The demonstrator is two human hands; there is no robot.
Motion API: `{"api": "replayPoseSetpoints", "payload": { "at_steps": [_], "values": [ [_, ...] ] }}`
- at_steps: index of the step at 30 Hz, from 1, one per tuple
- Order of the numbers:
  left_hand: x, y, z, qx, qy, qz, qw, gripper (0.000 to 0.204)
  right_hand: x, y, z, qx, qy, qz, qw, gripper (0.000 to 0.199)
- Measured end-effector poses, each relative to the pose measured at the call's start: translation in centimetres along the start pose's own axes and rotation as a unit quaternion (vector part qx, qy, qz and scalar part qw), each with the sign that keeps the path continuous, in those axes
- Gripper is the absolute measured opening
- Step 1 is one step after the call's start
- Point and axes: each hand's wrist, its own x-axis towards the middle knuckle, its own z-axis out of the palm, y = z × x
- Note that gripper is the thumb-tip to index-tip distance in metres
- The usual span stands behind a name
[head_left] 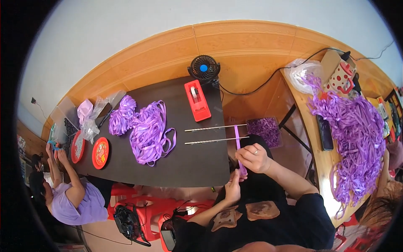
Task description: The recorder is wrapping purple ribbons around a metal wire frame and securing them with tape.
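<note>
A purple ribbon runs from the two thin metal rods down to my hands. The rods lie side by side on the dark table, and their ends jut past its right edge. My right hand, with a ring on one finger, is closed on the ribbon just below the rods. Lower down, my left hand pinches the ribbon's lower part near the table corner. The fingertips of both hands are partly hidden. To the left of the rods lies a loose heap of purple ribbon.
A red tape dispenser and a black fan stand at the table's back. Red bowls sit at left, near a co-worker. A bin of purple shreds is beyond the edge. More ribbon covers the right-hand table.
</note>
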Motion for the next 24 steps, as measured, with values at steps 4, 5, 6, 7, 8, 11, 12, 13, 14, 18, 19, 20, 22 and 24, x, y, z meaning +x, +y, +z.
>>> {"api": "replayPoseSetpoints", "payload": {
  "at_steps": [4,5,6,7,8,11,12,13,14,18,19,20,22,24],
  "values": [
    [1.3,-1.2,0.0,0.008,-0.001,-0.02,1.0,0.029,2.3,0.7,-0.3,0.105,0.054,0.116,0.986,0.019],
    [1.9,-1.1,0.4,0.01,-0.01,-0.014,1.0,0.03,2.8,1.3,-0.2,0.128,0.06,0.132,0.981,0.017],
    [2.4,-1.1,0.8,0.012,-0.02,-0.008,1.0,0.031,3.2,1.9,-0.1,0.152,0.067,0.147,0.975,0.015],
    [3.2,-1.4,1.2,-0.002,-0.019,-0.016,1.0,0.032,3.2,2.8,0.5,0.188,0.079,0.18,0.962,0.011],
    [3.9,-0.9,1.8,-0.004,-0.018,-0.015,1.0,0.032,3.6,3.5,0.8,0.242,0.087,0.224,0.94,0.01],
    [6.4,0.2,3.5,-0.036,0.008,0.019,0.999,0.035,5.0,6.4,1.6,0.371,0.066,0.349,0.858,0.003],
    [7.2,0.5,3.8,-0.036,0.009,0.02,0.999,0.035,5.1,7.3,2.3,0.402,0.057,0.387,0.828,0.002],
    [8.0,0.7,4.2,-0.043,0.031,0.033,0.998,0.034,5.2,8.2,2.9,0.422,0.048,0.418,0.803,0.006],
    [8.9,0.9,4.5,-0.05,0.051,0.045,0.996,0.034,4.4,9.2,4.3,0.452,0.059,0.423,0.783,0.01],
    [11.1,1.6,5.3,-0.084,0.096,0.067,0.99,0.025,3.4,10.6,6.7,0.503,0.04,0.454,0.734,0.014],
    [11.6,1.7,5.4,-0.095,0.106,0.07,0.987,0.025,3.3,10.6,7.0,0.524,0.022,0.475,0.707,0.014],
    [12.0,1.6,5.6,-0.093,0.107,0.068,0.988,0.025,3.0,10.7,7.4,0.529,0.031,0.478,0.701,0.013],
    [12.6,1.3,5.8,-0.09,0.13,0.072,0.985,0.027,2.2,11.0,8.2,0.547,0.017,0.51,0.664,0.013],
    [13.6,0.1,5.2,-0.098,0.141,0.098,0.98,0.028,1.9,11.0,8.7,0.564,0.003,0.539,0.626,0.012]
  ]
}}
